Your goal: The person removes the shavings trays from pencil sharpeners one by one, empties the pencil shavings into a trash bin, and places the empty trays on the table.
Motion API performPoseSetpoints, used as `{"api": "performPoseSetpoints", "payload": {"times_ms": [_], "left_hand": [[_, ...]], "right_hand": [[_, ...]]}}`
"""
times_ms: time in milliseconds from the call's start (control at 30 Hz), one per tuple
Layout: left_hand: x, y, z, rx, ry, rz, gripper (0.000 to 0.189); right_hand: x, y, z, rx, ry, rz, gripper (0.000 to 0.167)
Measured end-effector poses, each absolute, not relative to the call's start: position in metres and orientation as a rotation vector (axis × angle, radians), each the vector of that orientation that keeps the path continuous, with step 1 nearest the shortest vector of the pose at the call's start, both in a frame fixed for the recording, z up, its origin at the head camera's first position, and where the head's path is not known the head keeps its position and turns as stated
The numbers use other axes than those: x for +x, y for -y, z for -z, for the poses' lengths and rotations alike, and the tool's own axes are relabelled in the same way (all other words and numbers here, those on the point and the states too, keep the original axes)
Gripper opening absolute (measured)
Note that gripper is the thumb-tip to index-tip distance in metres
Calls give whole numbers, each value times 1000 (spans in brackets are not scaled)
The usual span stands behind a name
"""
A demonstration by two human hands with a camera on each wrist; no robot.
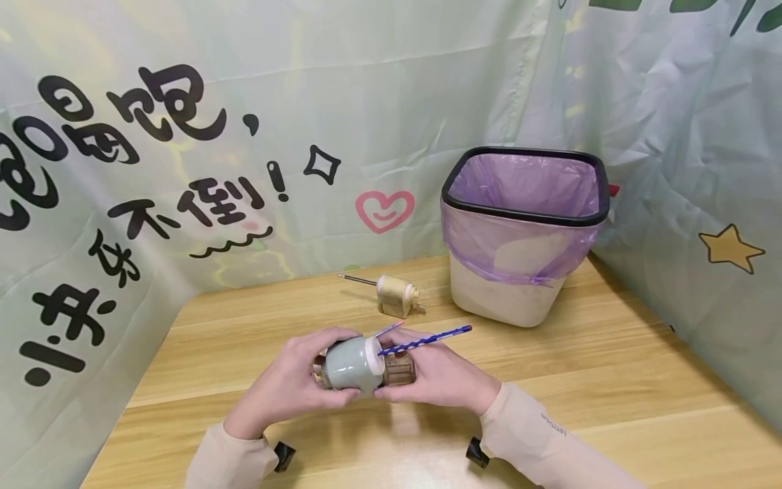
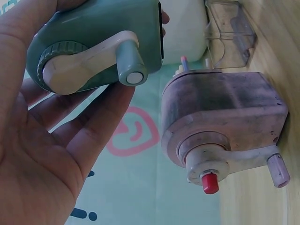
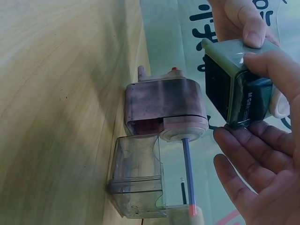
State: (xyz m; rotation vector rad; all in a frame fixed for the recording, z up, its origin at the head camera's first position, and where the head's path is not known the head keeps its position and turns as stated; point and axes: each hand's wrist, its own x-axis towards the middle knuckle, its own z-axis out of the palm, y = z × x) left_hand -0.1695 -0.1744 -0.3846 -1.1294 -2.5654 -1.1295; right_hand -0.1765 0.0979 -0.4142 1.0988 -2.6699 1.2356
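Between both hands is a grey-green crank pencil sharpener [image 1: 351, 367], a blue pencil [image 1: 430, 339] sticking out of its white front. My left hand [image 1: 293, 380] grips its crank side; the white crank arm [image 2: 86, 65] faces the left wrist camera. My right hand [image 1: 446, 377] holds the front end, thumb on the body and fingertips at its lower edge in the right wrist view. Beyond it on the table stands a pinkish-purple sharpener [image 3: 164, 101], mostly hidden in the head view. A pencil [image 3: 188, 164] is in it, and its see-through shavings drawer [image 3: 138, 164] juts out.
A beige sharpener [image 1: 394, 297] with a black pencil [image 1: 360, 279] stands farther back on the wooden table [image 1: 244, 339]. To its right is a white bin [image 1: 501, 299] with a purple liner and black rim. Printed cloth [image 1: 379, 102] hangs behind the table and along its sides.
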Motion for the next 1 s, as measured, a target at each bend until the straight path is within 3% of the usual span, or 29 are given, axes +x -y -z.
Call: {"api": "performPoseSetpoints", "payload": {"times_ms": [1000], "left_hand": [[-170, 177, 383, -1116, 2619, 1163, 67]], "right_hand": [[-179, -102, 414, 1117, 2689, -1263, 65]]}}
